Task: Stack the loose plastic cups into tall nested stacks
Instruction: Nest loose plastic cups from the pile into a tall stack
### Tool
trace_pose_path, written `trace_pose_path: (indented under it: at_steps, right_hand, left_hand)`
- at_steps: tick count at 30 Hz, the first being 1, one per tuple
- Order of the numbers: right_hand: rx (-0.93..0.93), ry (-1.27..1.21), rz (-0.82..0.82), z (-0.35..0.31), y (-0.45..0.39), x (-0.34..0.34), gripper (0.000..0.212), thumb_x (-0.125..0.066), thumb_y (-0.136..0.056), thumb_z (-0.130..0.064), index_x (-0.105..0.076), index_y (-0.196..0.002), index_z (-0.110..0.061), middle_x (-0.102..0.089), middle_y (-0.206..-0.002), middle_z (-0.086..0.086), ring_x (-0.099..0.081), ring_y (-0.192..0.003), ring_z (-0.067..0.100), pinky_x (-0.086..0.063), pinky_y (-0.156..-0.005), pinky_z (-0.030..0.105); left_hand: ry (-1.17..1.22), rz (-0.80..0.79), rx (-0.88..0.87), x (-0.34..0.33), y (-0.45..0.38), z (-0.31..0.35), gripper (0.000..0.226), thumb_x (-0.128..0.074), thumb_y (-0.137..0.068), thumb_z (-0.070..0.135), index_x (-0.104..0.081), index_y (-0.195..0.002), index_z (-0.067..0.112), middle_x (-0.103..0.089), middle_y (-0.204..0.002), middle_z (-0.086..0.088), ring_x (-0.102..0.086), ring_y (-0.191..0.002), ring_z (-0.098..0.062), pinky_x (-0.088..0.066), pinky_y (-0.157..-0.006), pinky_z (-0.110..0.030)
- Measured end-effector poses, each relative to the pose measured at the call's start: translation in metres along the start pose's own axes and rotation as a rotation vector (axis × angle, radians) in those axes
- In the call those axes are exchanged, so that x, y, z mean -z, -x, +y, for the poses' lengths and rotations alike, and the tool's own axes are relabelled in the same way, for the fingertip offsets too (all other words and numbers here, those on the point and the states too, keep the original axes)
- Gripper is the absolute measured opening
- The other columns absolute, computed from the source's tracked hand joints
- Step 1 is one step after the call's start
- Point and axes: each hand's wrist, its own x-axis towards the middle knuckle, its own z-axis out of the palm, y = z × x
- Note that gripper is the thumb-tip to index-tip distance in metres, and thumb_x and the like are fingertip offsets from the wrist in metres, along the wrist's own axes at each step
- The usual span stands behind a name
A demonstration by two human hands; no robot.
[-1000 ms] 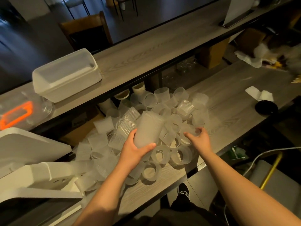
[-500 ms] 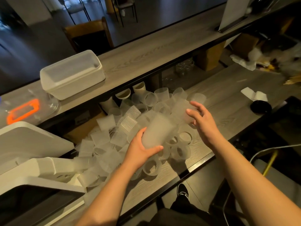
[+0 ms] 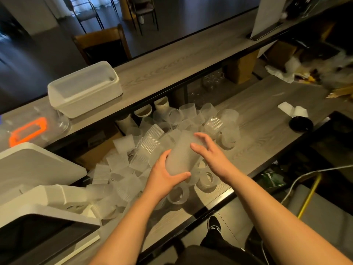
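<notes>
The head camera looks down on a grey wood-grain counter [image 3: 267, 131] that runs from lower left to upper right of the frame. A heap of loose frosted plastic cups [image 3: 152, 142] covers its middle, lying on their sides, upright and tipped over one another, some ribbed, some smooth.

At the centre of the frame the left hand [image 3: 164, 175] grips a nested stack of cups [image 3: 181, 155] near its lower end, thumb curled across the front and the fingers [image 3: 162, 155] wrapped round the far side. The stack is tilted, its upper end leaning toward the upper right, and it sits above the heap. The right hand [image 3: 212, 157] is beside the stack on its right, fingers spread and only slightly bent; its fingertips lie against or just over the upper part of the stack, and I cannot tell whether they touch it. It holds nothing that can be seen.

In the upper left, on a raised shelf [image 3: 172, 73] behind the counter, stands a white rectangular tub [image 3: 84, 90], and left of it a clear lid with an orange handle [image 3: 28, 132]. White trays [image 3: 38, 169] fill the lower left. At the right, a small black dish [image 3: 300, 124] sits on the counter with folded white paper [image 3: 292, 109] just beyond it.
</notes>
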Motion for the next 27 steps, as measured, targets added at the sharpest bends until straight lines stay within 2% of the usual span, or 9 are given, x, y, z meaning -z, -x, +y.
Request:
trace_pose_path:
  at_steps: [4, 7, 9, 11, 14, 17, 20, 23, 27]
  right_hand:
    - [-0.026, -0.02, -0.079, 0.006, -0.007, 0.004, 0.091, -0.049, -0.079, -0.081, -0.032, -0.153, -0.031, -0.035, -0.155, -0.008, -0.036, -0.14, 0.011, -0.032, -0.117, 0.039]
    - [-0.038, -0.09, 0.054, 0.023, -0.019, 0.017, 0.092, -0.049, -0.08, -0.08, -0.029, -0.154, -0.029, -0.04, -0.152, -0.005, -0.041, -0.138, 0.012, -0.034, -0.117, 0.041]
    - [-0.085, -0.096, 0.194, 0.04, -0.028, 0.032, 0.083, -0.052, -0.086, -0.07, -0.034, -0.153, -0.026, -0.048, -0.144, -0.003, -0.047, -0.132, 0.014, -0.039, -0.114, 0.041]
    - [-0.13, -0.063, 0.295, 0.06, -0.034, 0.05, 0.07, -0.061, -0.092, -0.051, -0.038, -0.15, -0.02, -0.053, -0.133, -0.001, -0.052, -0.124, 0.015, -0.045, -0.103, 0.032]
    - [-0.195, 0.07, 0.349, 0.097, -0.042, 0.074, 0.064, -0.07, -0.091, -0.024, -0.041, -0.148, -0.014, -0.053, -0.133, 0.007, -0.051, -0.118, 0.017, -0.043, -0.087, 0.023]
    - [-0.262, 0.222, 0.282, 0.134, -0.049, 0.088, 0.073, -0.075, -0.085, -0.017, -0.039, -0.149, -0.013, -0.049, -0.14, 0.01, -0.048, -0.128, 0.023, -0.045, -0.098, 0.033]
    - [-0.311, 0.299, 0.149, 0.159, -0.055, 0.096, 0.087, -0.081, -0.08, -0.018, -0.032, -0.152, -0.014, -0.04, -0.153, 0.011, -0.039, -0.138, 0.027, -0.037, -0.114, 0.044]
    - [-0.325, 0.332, 0.014, 0.17, -0.06, 0.097, 0.099, -0.085, -0.074, -0.017, -0.027, -0.154, -0.016, -0.034, -0.156, 0.011, -0.034, -0.142, 0.028, -0.031, -0.115, 0.042]
    - [-0.278, 0.4, -0.047, 0.175, -0.074, 0.092, 0.103, -0.087, -0.07, -0.013, -0.028, -0.154, -0.017, -0.037, -0.153, 0.008, -0.034, -0.142, 0.026, -0.029, -0.116, 0.038]
  left_hand:
    - [0.036, -0.005, 0.023, -0.003, -0.002, -0.003, 0.078, -0.089, -0.064, 0.044, -0.045, -0.128, 0.035, -0.056, -0.117, 0.014, -0.056, -0.104, -0.003, -0.05, -0.08, -0.026]
    - [0.097, 0.001, 0.054, -0.005, -0.007, 0.001, 0.071, -0.088, -0.068, 0.039, -0.045, -0.124, 0.036, -0.056, -0.113, 0.017, -0.057, -0.101, -0.002, -0.047, -0.074, -0.02]
    - [0.119, 0.003, 0.075, -0.005, -0.012, 0.004, 0.069, -0.088, -0.069, 0.039, -0.046, -0.124, 0.034, -0.056, -0.113, 0.016, -0.057, -0.099, -0.002, -0.047, -0.071, -0.019]
    - [0.136, 0.018, 0.084, -0.006, -0.017, 0.005, 0.069, -0.088, -0.069, 0.039, -0.047, -0.125, 0.032, -0.056, -0.112, 0.016, -0.058, -0.098, -0.002, -0.048, -0.071, -0.02]
    - [0.165, 0.048, 0.098, -0.007, -0.027, 0.007, 0.07, -0.089, -0.068, 0.037, -0.048, -0.125, 0.031, -0.057, -0.113, 0.015, -0.058, -0.097, -0.002, -0.048, -0.071, -0.019]
    - [0.168, 0.055, 0.115, -0.009, -0.035, 0.009, 0.084, -0.086, -0.058, 0.053, -0.046, -0.128, 0.033, -0.055, -0.116, 0.016, -0.058, -0.1, -0.003, -0.053, -0.076, -0.026]
    - [0.144, 0.062, 0.139, -0.01, -0.043, 0.01, 0.098, -0.079, -0.049, 0.066, -0.044, -0.133, 0.031, -0.055, -0.118, 0.015, -0.058, -0.102, -0.005, -0.057, -0.082, -0.035]
    - [0.143, 0.075, 0.151, -0.011, -0.05, 0.011, 0.097, -0.079, -0.048, 0.066, -0.044, -0.132, 0.033, -0.055, -0.12, 0.013, -0.057, -0.105, -0.008, -0.057, -0.086, -0.038]
    - [0.136, 0.106, 0.172, -0.01, -0.057, 0.011, 0.095, -0.079, -0.047, 0.067, -0.046, -0.13, 0.033, -0.056, -0.119, 0.012, -0.058, -0.104, -0.008, -0.057, -0.085, -0.038]
